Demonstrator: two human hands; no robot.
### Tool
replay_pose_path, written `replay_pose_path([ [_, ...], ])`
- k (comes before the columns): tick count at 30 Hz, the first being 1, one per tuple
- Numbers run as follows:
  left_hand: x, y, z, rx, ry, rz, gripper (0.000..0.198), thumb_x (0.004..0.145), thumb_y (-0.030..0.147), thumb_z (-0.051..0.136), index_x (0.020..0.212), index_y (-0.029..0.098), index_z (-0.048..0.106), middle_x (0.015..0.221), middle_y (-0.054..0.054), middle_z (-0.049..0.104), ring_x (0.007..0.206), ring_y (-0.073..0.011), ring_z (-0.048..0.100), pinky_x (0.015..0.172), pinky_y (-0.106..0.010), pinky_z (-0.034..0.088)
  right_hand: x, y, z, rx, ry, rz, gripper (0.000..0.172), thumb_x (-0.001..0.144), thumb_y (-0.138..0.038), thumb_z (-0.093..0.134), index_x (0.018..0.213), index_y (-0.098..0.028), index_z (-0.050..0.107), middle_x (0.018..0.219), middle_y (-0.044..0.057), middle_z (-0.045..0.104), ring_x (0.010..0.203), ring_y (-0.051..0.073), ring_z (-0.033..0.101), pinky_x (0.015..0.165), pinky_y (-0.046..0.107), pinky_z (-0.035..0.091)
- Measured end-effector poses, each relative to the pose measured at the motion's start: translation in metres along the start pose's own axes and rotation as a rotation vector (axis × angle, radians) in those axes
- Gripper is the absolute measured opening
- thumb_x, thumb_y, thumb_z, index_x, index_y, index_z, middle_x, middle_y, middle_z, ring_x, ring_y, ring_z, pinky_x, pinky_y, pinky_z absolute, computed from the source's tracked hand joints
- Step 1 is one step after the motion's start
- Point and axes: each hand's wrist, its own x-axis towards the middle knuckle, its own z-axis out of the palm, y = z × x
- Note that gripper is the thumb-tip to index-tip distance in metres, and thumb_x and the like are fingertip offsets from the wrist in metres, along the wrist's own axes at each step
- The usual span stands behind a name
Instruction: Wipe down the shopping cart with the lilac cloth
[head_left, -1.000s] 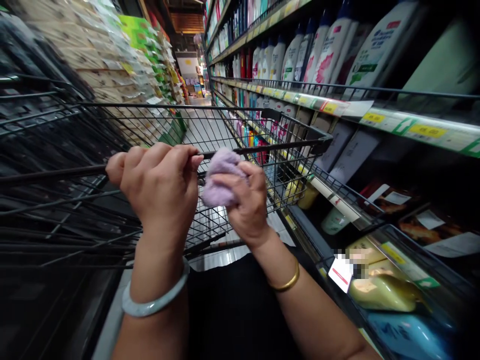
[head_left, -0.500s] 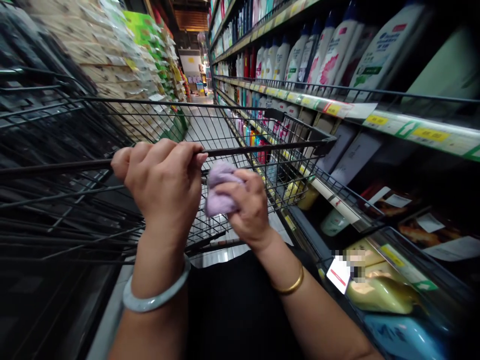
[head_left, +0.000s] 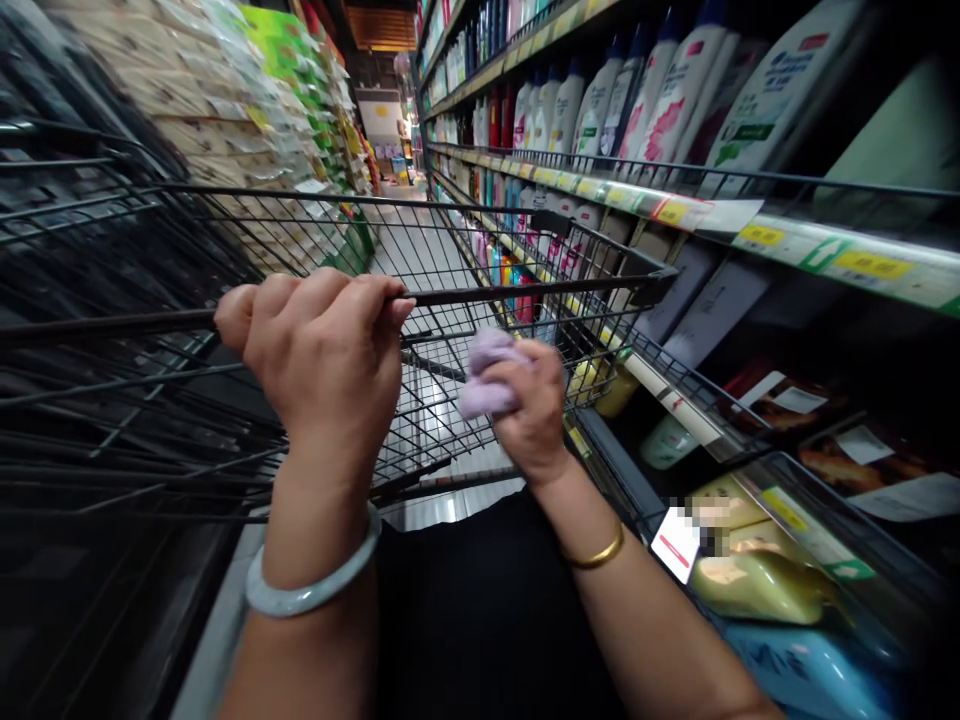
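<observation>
From my remote feed, I note left hand (head_left: 319, 345) wrapped round handlebar (head_left: 517, 292) of shopping cart (head_left: 551, 222), likely steadying it, right hand (head_left: 532, 415) clutching lavender cloth (head_left: 487, 378), perhaps to keep it bunched.

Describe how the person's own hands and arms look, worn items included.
The left hand and right hand are ungloved, the forearms without sleeves in view. A thick, pale, smooth bangle circles the left wrist; a thinner gold-coloured bracelet, the right. Black clothing shows between the arms.
</observation>
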Motion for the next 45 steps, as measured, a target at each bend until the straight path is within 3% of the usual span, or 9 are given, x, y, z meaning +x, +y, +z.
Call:
replay_pose_path([
  [3, 0.000, 0.000, 0.002, 0.058, 0.024, 0.027, 0.031, 0.097, 0.055, 0.050, 0.095, 0.034, 0.073, 0.086, -0.003, 0.067, 0.096, -0.0289, 0.054, 0.097, -0.050, 0.028, 0.008, 0.024, -0.010, -0.012, 0.314, 0.248, 0.012, 0.079, -0.014, 0.057, 0.086, -0.023, 0.060, 0.107, 0.004, 0.050, 0.105, 0.020, 0.056, 0.096, 0.041, 0.051],
  [5, 0.001, 0.001, 0.004, 0.082, 0.038, 0.024, 0.033, 0.098, 0.056, 0.049, 0.094, 0.033, 0.073, 0.086, -0.003, 0.067, 0.094, -0.0287, 0.054, 0.096, -0.050, 0.029, 0.007, 0.025, -0.008, -0.021, 0.360, 0.305, 0.011, 0.078, -0.014, 0.056, 0.086, -0.022, 0.058, 0.106, 0.004, 0.050, 0.104, 0.020, 0.056, 0.097, 0.042, 0.051],
  [12, 0.004, -0.004, 0.008, 0.022, 0.025, 0.002, 0.033, 0.097, 0.056, 0.050, 0.097, 0.033, 0.074, 0.091, -0.004, 0.069, 0.097, -0.0302, 0.053, 0.099, -0.052, 0.027, -0.007, 0.001, 0.005, -0.003, -0.154, 0.023, 0.031, 0.076, -0.006, 0.056, 0.095, -0.026, 0.068, 0.117, 0.005, 0.052, 0.115, 0.022, 0.054, 0.099, 0.041, 0.051],
  [18, 0.007, -0.005, 0.013, 0.017, 0.050, 0.029, 0.031, 0.097, 0.054, 0.048, 0.095, 0.035, 0.072, 0.088, -0.003, 0.069, 0.095, -0.0288, 0.055, 0.098, -0.053, 0.029, -0.002, 0.043, -0.009, -0.104, 0.297, 0.403, 0.019, 0.076, -0.011, 0.055, 0.090, -0.022, 0.060, 0.112, 0.006, 0.048, 0.114, 0.021, 0.053, 0.107, 0.043, 0.046],
  [25, 0.014, -0.008, 0.020, -0.048, -0.002, -0.044, 0.036, 0.094, 0.058, 0.049, 0.093, 0.032, 0.073, 0.090, -0.005, 0.068, 0.103, -0.0304, 0.054, 0.103, -0.054, 0.025, -0.017, 0.011, 0.012, -0.051, -0.211, 0.123, 0.031, 0.075, -0.002, 0.054, 0.090, -0.025, 0.068, 0.117, 0.006, 0.053, 0.113, 0.022, 0.052, 0.099, 0.041, 0.049],
  [31, 0.018, -0.010, 0.026, -0.165, -0.026, -0.060, 0.030, 0.092, 0.054, 0.052, 0.096, 0.033, 0.073, 0.092, -0.005, 0.067, 0.109, -0.0314, 0.051, 0.105, -0.055, 0.018, -0.009, 0.060, -0.002, -0.102, 0.263, 0.599, 0.022, 0.070, -0.008, 0.053, 0.086, -0.020, 0.062, 0.109, 0.005, 0.049, 0.107, 0.019, 0.054, 0.107, 0.042, 0.044],
  [38, 0.019, -0.010, 0.028, -0.236, -0.037, -0.084, 0.026, 0.090, 0.052, 0.053, 0.093, 0.033, 0.071, 0.095, -0.006, 0.066, 0.116, -0.0334, 0.046, 0.108, -0.057, 0.011, -0.018, 0.033, 0.018, 0.002, -0.148, 0.323, 0.032, 0.070, -0.003, 0.050, 0.090, -0.022, 0.066, 0.115, 0.006, 0.050, 0.116, 0.019, 0.052, 0.105, 0.038, 0.047],
  [43, 0.018, -0.013, 0.029, -0.220, -0.027, -0.049, 0.026, 0.091, 0.048, 0.050, 0.097, 0.035, 0.072, 0.094, -0.005, 0.066, 0.113, -0.0321, 0.047, 0.108, -0.057, 0.015, -0.009, 0.066, 0.006, -0.090, 0.303, 0.677, 0.022, 0.069, -0.009, 0.050, 0.086, -0.020, 0.060, 0.107, 0.004, 0.051, 0.104, 0.018, 0.054, 0.106, 0.038, 0.044],
  [45, 0.018, -0.014, 0.030, -0.221, -0.015, -0.045, 0.025, 0.090, 0.047, 0.051, 0.095, 0.036, 0.072, 0.092, -0.005, 0.066, 0.113, -0.0328, 0.047, 0.107, -0.057, 0.015, -0.011, 0.069, 0.008, -0.102, 0.287, 0.734, 0.027, 0.066, -0.009, 0.050, 0.088, -0.020, 0.060, 0.106, 0.004, 0.051, 0.102, 0.018, 0.054, 0.106, 0.038, 0.044],
])
